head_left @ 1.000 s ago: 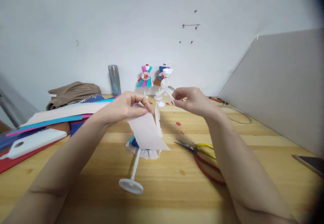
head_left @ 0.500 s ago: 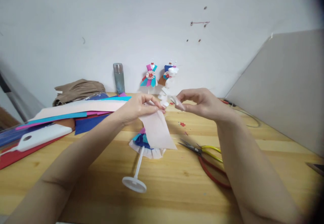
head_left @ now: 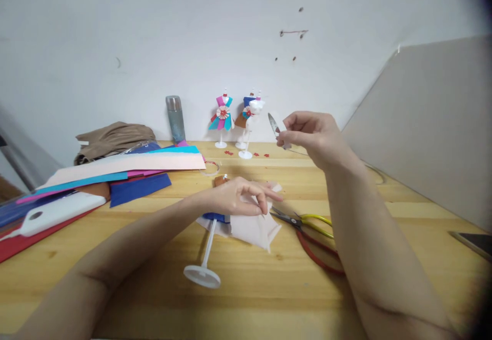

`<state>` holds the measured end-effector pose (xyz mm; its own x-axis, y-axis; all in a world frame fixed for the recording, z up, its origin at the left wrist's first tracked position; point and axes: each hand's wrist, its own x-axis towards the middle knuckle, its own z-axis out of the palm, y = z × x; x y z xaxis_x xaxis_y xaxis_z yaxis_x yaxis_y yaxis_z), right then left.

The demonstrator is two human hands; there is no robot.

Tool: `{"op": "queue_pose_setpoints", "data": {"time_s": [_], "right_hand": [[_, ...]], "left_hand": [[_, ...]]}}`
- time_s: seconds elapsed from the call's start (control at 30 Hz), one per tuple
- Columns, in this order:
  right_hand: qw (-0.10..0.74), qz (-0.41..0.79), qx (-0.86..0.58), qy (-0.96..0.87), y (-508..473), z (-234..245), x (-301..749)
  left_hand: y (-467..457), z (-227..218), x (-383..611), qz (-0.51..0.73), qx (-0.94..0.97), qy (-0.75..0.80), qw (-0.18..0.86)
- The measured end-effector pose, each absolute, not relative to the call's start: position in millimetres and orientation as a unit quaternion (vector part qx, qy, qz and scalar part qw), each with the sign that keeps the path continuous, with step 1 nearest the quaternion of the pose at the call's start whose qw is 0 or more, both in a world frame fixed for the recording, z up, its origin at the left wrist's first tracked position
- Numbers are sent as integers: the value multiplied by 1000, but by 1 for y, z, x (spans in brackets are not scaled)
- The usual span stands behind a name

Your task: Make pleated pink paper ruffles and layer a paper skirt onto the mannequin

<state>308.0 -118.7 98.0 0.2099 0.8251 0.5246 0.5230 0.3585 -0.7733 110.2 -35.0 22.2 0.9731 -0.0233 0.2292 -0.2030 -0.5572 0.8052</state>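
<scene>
My left hand (head_left: 244, 196) is over a small dress form (head_left: 209, 242) lying on the table. Its thumb and index finger pinch the top of a pale pink crepe paper piece (head_left: 251, 230), while another finger stretches out to the right. The form's round white base points toward me. Under the paper, part of its blue skirt (head_left: 216, 217) shows; the rest is covered by my hand. Raised to the right, my right hand (head_left: 307, 137) pinches a narrow, shiny, pointed piece (head_left: 273, 123); whether it is a blade or a strip is unclear.
Scissors (head_left: 295, 222) with yellow and red handles lie near my right forearm. Colored paper sheets (head_left: 130, 163) and a white tool (head_left: 65, 212) are at left. Behind stand a flask (head_left: 175, 120), dressed forms (head_left: 222, 112) and a white form (head_left: 257, 107). A clear ring (head_left: 211, 168) lies mid-table.
My left hand has come down with the pink paper, which is now bunched over the lying form. My right hand has lifted slightly, still holding a shiny piece.
</scene>
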Motion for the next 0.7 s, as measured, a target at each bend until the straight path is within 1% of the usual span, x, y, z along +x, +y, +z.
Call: {"op": "queue_pose_setpoints", "data": {"time_s": [0.1, 0.17, 0.27, 0.37, 0.43, 0.5, 0.57, 0.7], "right_hand": [[549, 143, -545, -617, -122, 101, 303], [526, 160, -541, -637, -124, 102, 301], [481, 202, -519, -677, -127, 103, 301], [445, 240, -496, -706, -129, 103, 301], [426, 255, -486, -719, -129, 103, 302], [415, 260, -481, -727, -129, 102, 302], [411, 258, -480, -731, -128, 101, 303], [403, 232, -486, -740, -127, 101, 301]], "left_hand": [[-34, 27, 110, 96, 880, -1, 466], [-34, 35, 106, 94, 880, 26, 464], [-36, 53, 93, 115, 853, 12, 508], [-38, 74, 75, 118, 794, -62, 594], [-39, 86, 63, 105, 773, -91, 619], [-38, 95, 55, 117, 807, -30, 578], [-38, 99, 53, 175, 828, 46, 530], [-40, 95, 58, 254, 806, 138, 517]]}}
